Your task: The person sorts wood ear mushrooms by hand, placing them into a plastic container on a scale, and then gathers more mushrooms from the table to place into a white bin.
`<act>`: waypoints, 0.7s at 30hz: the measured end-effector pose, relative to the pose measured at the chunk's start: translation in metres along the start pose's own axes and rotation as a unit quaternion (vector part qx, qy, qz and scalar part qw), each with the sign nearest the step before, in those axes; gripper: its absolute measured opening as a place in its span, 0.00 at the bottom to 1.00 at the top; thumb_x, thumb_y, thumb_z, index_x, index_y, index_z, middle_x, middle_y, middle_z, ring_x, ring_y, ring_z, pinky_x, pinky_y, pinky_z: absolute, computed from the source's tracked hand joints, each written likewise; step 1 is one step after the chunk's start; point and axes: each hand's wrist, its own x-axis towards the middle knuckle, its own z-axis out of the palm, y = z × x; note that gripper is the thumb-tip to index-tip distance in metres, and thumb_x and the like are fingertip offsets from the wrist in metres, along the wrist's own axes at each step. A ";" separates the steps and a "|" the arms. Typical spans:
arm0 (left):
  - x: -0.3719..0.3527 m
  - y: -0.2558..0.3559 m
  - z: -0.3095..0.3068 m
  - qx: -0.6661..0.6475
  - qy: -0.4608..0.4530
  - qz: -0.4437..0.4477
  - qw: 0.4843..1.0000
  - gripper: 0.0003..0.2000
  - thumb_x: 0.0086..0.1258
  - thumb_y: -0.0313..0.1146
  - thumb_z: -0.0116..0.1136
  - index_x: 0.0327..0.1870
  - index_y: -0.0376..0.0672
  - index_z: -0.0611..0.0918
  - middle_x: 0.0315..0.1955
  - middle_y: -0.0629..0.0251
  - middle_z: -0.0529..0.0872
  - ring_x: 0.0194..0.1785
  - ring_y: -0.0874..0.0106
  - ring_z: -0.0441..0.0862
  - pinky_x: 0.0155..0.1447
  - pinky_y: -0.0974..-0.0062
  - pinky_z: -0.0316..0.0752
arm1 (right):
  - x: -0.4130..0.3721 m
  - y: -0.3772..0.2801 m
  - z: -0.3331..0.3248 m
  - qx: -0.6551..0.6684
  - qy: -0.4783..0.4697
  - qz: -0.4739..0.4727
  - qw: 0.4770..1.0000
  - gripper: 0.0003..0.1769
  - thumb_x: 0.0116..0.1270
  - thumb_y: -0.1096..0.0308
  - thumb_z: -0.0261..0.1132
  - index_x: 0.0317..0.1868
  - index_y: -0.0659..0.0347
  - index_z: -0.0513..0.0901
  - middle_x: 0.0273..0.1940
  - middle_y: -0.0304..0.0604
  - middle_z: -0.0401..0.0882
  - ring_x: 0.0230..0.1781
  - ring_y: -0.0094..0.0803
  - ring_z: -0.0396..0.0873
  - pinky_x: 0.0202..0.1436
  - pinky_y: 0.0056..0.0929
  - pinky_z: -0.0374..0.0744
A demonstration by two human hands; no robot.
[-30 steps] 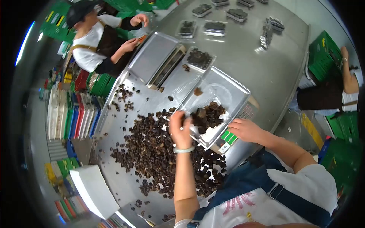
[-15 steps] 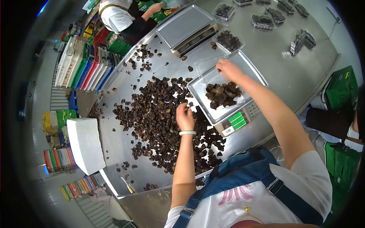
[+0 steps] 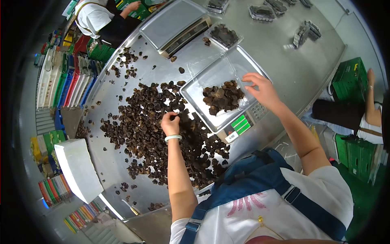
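Note:
A big heap of dark dried fungus pieces (image 3: 154, 122) lies on the steel table (image 3: 276, 53). My left hand (image 3: 170, 124), with a pale bracelet on the wrist, rests on the heap with its fingers curled around some pieces. A clear plastic container (image 3: 205, 75) partly filled with fungus (image 3: 223, 97) sits on the pan of a scale (image 3: 239, 124) with a green display. My right hand (image 3: 262, 89) pinches the container's right edge, just above the scale's keypad.
A second scale (image 3: 174, 22) stands farther back, with a filled container (image 3: 225, 35) beside it and closed packs (image 3: 262, 12) beyond. A white box (image 3: 77, 168) sits at the table's left edge. A co-worker (image 3: 101, 16) stands at the far left, another person (image 3: 365, 110) by green crates (image 3: 349, 77) on the right.
My right hand came back from the far edge of the scale pan to the container's right edge. My left hand shifted a little on the heap.

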 end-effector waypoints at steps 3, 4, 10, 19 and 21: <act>-0.013 0.078 -0.022 -0.199 -0.024 -0.006 0.980 0.08 0.60 0.18 0.65 0.38 0.38 0.86 0.42 0.63 0.87 0.50 0.68 0.84 0.49 0.71 0.80 | -0.022 0.010 -0.001 0.023 0.010 0.014 1.000 0.13 0.66 0.76 0.66 0.50 0.60 0.83 0.54 0.40 0.83 0.49 0.36 0.84 0.50 0.31 0.83; -0.021 0.115 -0.023 -0.181 -0.014 0.067 0.981 0.08 0.61 0.17 0.65 0.40 0.38 0.85 0.45 0.62 0.86 0.53 0.68 0.83 0.50 0.72 0.81 | -0.028 0.010 0.000 0.028 0.001 0.025 0.999 0.12 0.66 0.76 0.66 0.50 0.60 0.83 0.53 0.40 0.83 0.48 0.36 0.84 0.50 0.32 0.83; -0.048 0.236 0.043 -0.114 -0.128 0.269 0.948 0.13 0.58 0.23 0.69 0.45 0.42 0.86 0.58 0.55 0.80 0.57 0.59 0.81 0.59 0.68 0.77 | -0.037 -0.003 0.000 0.024 -0.017 0.011 1.000 0.11 0.65 0.76 0.66 0.47 0.62 0.82 0.53 0.43 0.83 0.49 0.40 0.83 0.51 0.35 0.82; -0.065 0.229 0.006 -0.047 -0.086 0.199 0.975 0.16 0.63 0.24 0.69 0.53 0.43 0.85 0.52 0.57 0.84 0.49 0.65 0.82 0.55 0.70 0.78 | -0.073 0.035 -0.028 -0.001 -0.024 0.014 1.000 0.13 0.65 0.77 0.66 0.51 0.60 0.82 0.55 0.41 0.81 0.49 0.37 0.83 0.50 0.32 0.83; -0.056 0.177 -0.016 -0.126 -0.040 0.071 0.989 0.10 0.68 0.26 0.67 0.50 0.38 0.85 0.43 0.63 0.87 0.40 0.74 0.83 0.47 0.77 0.78 | -0.082 0.048 -0.031 -0.012 -0.024 0.009 1.000 0.13 0.66 0.77 0.66 0.51 0.60 0.82 0.55 0.41 0.81 0.49 0.37 0.83 0.50 0.32 0.83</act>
